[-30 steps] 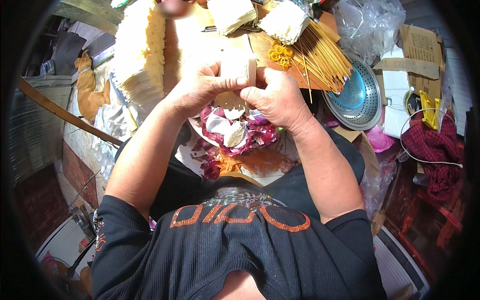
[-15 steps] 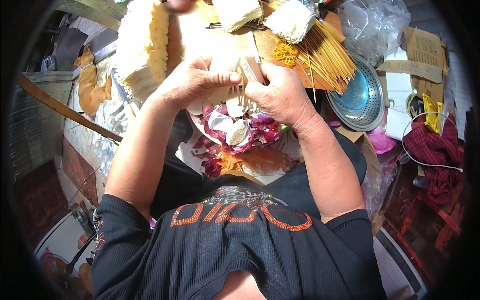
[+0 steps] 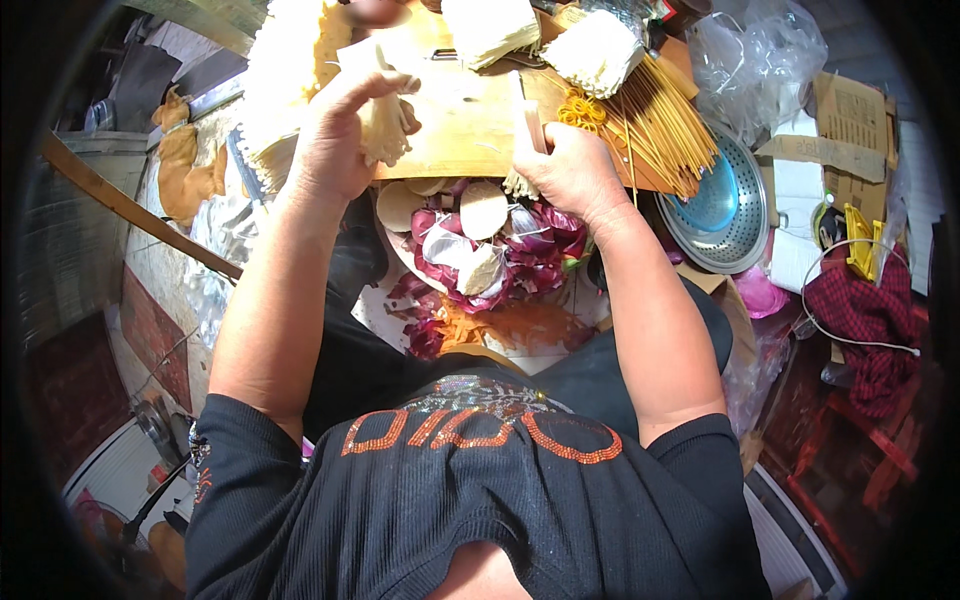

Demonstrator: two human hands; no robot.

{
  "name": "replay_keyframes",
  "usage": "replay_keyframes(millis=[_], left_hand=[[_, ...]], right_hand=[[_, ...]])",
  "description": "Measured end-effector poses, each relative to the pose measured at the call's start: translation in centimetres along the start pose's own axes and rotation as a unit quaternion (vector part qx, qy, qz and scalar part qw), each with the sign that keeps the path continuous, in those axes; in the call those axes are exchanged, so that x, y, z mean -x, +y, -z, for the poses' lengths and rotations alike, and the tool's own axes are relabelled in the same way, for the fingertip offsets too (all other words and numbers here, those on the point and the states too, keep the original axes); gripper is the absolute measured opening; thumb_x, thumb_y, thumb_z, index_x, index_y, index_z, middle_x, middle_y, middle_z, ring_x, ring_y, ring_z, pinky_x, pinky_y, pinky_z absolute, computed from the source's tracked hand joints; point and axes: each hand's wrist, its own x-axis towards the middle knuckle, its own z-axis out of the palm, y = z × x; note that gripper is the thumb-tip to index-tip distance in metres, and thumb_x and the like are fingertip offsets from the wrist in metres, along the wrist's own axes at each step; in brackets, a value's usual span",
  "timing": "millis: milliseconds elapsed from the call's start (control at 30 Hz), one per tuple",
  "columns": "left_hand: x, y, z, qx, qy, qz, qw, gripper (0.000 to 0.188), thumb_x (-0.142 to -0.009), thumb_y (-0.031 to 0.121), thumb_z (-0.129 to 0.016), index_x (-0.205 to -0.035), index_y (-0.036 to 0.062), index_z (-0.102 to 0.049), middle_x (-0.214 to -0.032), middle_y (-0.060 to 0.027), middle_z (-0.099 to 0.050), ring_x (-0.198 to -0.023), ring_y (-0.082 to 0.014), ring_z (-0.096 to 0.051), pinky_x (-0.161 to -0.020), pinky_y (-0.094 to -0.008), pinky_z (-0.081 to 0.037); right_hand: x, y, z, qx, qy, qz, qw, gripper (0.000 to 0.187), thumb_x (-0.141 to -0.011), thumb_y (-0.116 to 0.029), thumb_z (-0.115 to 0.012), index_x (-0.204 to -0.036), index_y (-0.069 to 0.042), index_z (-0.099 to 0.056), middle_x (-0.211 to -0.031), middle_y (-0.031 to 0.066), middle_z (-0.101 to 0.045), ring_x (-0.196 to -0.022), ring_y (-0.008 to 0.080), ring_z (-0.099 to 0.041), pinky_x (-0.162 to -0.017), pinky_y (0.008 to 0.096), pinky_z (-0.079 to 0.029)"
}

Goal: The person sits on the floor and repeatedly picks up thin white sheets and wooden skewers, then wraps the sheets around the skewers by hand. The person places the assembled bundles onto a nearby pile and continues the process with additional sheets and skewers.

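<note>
Over the left part of the wooden board (image 3: 450, 140), my left hand (image 3: 335, 140) is closed round a thick bunch of enoki mushrooms (image 3: 380, 125), its small caps hanging at the lower end. To the right, my right hand (image 3: 575, 175) pinches a thinner bunch of enoki mushrooms (image 3: 529, 125) at the board's front edge; little caps show under the fingers. Below the hands, a heap of purple onion skins (image 3: 545, 235) holds pale round slices (image 3: 484, 210) and whitish pieces.
A long row of pale mushroom bunches (image 3: 285, 90) lies left. White bundles (image 3: 595, 52), yellow rubber bands (image 3: 582, 108) and bamboo skewers (image 3: 660, 130) lie on the right. Beyond are a metal colander (image 3: 748, 200), a blue bowl (image 3: 715, 190) and clear plastic bags (image 3: 765, 60). A dog (image 3: 178, 150) lies left.
My hands have moved apart from being together over the board. The left went up and left with the thick bunch; the right moved slightly right with the thinner one. More board shows between them.
</note>
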Motion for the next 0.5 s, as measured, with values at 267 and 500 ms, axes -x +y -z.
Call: replay_keyframes(millis=[267, 500], left_hand=[[-0.5, 0.2, 0.3, 0.029, 0.024, -0.135, 0.99, 0.035, -0.077, 0.017, -0.063, -0.107, 0.0008, -0.057, -0.101, -0.0136, -0.063, -0.088, -0.0246, -0.064, -0.087, -0.038, -0.049], [-0.4, 0.0, 0.6, 0.144, -0.043, -0.073, 0.986, 0.038, -0.078, 0.022, -0.06, -0.107, -0.0012, -0.054, -0.104, -0.0158, -0.059, -0.094, -0.0288, -0.061, -0.096, -0.0471, -0.046]], right_hand=[[-2.6, 3.0, -2.6, -0.051, -0.021, -0.052, 0.997, 0.035, -0.073, -0.032, -0.066, -0.087, 0.001, -0.069, -0.08, 0.0171, -0.069, -0.076, 0.0253, -0.068, -0.074, 0.035, -0.052], [-5.2, 6.4, -6.2, -0.149, 0.047, -0.058, 0.986, 0.042, -0.075, -0.036, -0.068, -0.096, -0.001, -0.069, -0.087, 0.0159, -0.07, -0.083, 0.0229, -0.068, -0.078, 0.0338, -0.051]])
